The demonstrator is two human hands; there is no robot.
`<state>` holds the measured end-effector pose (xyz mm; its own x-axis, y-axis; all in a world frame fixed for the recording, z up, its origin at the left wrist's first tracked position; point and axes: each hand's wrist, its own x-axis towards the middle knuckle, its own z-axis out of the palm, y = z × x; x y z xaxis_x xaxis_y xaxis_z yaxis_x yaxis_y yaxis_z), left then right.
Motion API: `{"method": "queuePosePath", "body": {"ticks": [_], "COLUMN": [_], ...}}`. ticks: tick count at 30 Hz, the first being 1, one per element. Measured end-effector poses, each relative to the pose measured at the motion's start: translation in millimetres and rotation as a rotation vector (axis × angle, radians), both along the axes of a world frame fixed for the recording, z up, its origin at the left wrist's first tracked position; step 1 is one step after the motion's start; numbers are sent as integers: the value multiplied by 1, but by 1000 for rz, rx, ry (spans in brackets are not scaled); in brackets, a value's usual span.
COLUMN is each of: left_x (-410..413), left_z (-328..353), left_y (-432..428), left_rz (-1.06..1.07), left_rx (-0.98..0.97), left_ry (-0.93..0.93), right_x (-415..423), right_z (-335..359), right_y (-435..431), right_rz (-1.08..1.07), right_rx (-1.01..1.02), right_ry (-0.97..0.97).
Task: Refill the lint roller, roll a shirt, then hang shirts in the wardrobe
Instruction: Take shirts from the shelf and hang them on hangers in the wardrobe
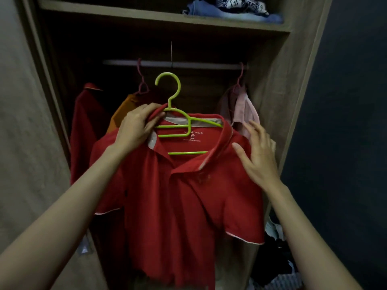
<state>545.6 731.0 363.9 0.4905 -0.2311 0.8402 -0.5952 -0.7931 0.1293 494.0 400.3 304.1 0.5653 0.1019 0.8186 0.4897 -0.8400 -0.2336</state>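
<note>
A red polo shirt point(178, 201) hangs on a lime-green hanger point(176, 120) in front of the open wardrobe. My left hand point(136, 126) grips the hanger's left arm together with the shirt's collar. With its fingers spread, my right hand point(257, 151) lies flat against the shirt's right shoulder. The hanger's hook sits a little below the wardrobe rail point(173, 64) and is not on it.
On the rail hang a dark red shirt point(85, 130), an orange one point(123, 111) and a pink one point(245, 109) on pink hangers. Folded clothes point(230, 9) lie on the upper shelf point(146, 15). A pile of clothing point(278, 258) lies at the lower right.
</note>
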Motion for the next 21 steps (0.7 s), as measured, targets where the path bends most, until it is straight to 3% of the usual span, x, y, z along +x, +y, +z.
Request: {"method": "queuePosePath", "body": {"ticks": [2, 4, 7, 10, 14, 17, 21], "left_x": [-3, -6, -9, -9, -14, -17, 5], "left_z": [1, 2, -2, -9, -15, -22, -30], "left_y": [-3, -9, -22, -38, -36, -27, -20], "left_rz": [-63, -96, -120, -110, -34, -120, -74], "left_rx": [-42, -29, 51, 129, -10, -76, 45], "left_ry": [1, -9, 22, 92, 42, 78, 252], "right_x": [8, 9, 3, 0, 3, 4, -4], "right_z": [2, 6, 16, 19, 16, 13, 12], "right_y": [-4, -1, 13, 23, 2, -18, -15], "right_rz": [-27, -41, -4, 29, 36, 83, 163], "right_rx": [-59, -99, -179, -226, -95, 46, 210], "right_ry": [85, 33, -52, 32, 56, 111, 162]}}
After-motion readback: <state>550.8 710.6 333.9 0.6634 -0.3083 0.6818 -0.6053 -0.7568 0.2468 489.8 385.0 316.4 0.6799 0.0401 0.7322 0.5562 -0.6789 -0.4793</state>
